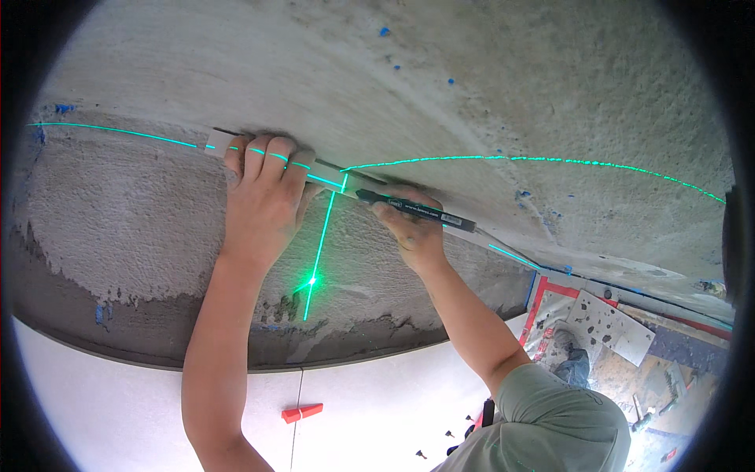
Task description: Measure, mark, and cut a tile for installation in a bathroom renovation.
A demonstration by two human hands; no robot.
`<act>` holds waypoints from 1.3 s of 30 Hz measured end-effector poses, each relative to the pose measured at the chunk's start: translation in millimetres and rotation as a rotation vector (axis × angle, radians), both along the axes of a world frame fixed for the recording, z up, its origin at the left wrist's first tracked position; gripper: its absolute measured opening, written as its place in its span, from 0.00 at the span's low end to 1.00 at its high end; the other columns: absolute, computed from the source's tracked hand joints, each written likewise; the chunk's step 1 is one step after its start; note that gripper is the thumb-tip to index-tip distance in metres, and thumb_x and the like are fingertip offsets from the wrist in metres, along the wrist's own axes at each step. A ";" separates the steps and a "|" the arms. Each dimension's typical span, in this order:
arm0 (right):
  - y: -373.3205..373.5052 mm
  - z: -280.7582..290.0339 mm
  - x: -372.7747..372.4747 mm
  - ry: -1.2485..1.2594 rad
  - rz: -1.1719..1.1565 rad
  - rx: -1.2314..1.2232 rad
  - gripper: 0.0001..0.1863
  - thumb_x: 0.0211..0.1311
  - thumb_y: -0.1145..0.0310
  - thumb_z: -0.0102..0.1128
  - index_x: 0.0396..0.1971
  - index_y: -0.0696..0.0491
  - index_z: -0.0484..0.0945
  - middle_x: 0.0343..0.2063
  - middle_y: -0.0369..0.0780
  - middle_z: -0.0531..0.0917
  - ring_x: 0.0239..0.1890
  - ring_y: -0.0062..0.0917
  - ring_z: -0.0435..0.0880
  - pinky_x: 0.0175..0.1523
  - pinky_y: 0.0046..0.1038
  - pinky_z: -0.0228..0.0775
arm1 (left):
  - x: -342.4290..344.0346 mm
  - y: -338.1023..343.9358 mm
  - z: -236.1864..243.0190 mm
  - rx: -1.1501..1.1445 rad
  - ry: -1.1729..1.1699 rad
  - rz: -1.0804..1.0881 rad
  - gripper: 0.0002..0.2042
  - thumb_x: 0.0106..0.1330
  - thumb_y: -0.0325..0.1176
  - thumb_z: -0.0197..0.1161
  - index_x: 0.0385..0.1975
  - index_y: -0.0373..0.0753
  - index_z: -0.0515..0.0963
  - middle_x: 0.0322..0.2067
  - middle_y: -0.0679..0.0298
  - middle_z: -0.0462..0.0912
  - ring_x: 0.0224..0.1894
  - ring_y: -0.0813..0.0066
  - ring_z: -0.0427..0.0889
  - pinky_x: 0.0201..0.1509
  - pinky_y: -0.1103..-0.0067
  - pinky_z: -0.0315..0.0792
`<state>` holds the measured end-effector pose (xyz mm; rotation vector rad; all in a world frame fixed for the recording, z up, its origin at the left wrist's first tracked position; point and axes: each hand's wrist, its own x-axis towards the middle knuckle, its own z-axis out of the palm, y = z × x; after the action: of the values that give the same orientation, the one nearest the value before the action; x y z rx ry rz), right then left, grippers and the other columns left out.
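My left hand (pixel 265 193) grips the upper edge of a long, narrow light-grey strip (pixel 216 142), fingers curled over it, along the line where two concrete surfaces meet. My right hand (pixel 414 232) is closed around a black marker (pixel 417 209), its dark tip pointing left, close to the strip. A green laser line (pixel 324 182) runs along the strip and over my left fingers. Another green line (pixel 321 240) crosses it and drops over rough grey mortar (pixel 149 228), with a bright spot partway down.
Below the mortar lies large pale tile (pixel 102 393), with a red wedge (pixel 302 413) at its joint. At lower right are a spotted board (pixel 609 324), red tape (pixel 538 295), a shoe (pixel 565 340) and scattered tools on the floor. Bare concrete (pixel 511 86) fills the upper area.
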<state>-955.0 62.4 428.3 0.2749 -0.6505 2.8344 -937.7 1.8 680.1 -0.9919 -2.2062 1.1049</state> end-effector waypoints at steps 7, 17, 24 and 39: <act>6.2 2.4 2.4 -0.017 0.028 0.004 0.14 0.61 0.68 0.76 0.43 0.59 0.87 0.36 0.38 0.89 0.38 0.19 0.83 0.48 0.23 0.76 | 0.8 2.1 0.4 0.002 -0.012 -0.003 0.24 0.51 0.36 0.77 0.49 0.41 0.80 0.51 0.60 0.72 0.61 0.53 0.69 0.69 0.51 0.59; 10.0 2.4 6.3 0.007 0.073 -0.107 0.13 0.60 0.67 0.77 0.40 0.58 0.87 0.32 0.34 0.86 0.33 0.17 0.79 0.39 0.22 0.68 | 0.8 2.4 1.6 0.006 -0.010 -0.023 0.24 0.51 0.37 0.78 0.49 0.41 0.79 0.51 0.60 0.72 0.60 0.53 0.69 0.70 0.50 0.59; 32.4 -25.2 11.6 0.166 -0.019 -0.185 0.11 0.71 0.65 0.64 0.39 0.59 0.84 0.36 0.40 0.87 0.38 0.25 0.84 0.47 0.28 0.73 | 1.6 0.8 -0.3 0.025 -0.026 0.026 0.24 0.51 0.39 0.78 0.48 0.42 0.80 0.52 0.59 0.72 0.61 0.53 0.69 0.71 0.50 0.59; 95.7 -107.0 58.5 0.079 -0.546 1.285 0.35 0.53 0.55 0.78 0.59 0.54 0.77 0.48 0.49 0.83 0.40 0.42 0.84 0.46 0.41 0.77 | 46.8 35.7 27.4 -0.133 -0.051 0.049 0.20 0.55 0.45 0.73 0.44 0.45 0.79 0.42 0.67 0.81 0.55 0.67 0.77 0.74 0.58 0.59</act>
<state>-896.5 158.0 321.3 0.3115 -2.0364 1.5457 -890.9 37.5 707.5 -1.0372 -2.2323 1.2763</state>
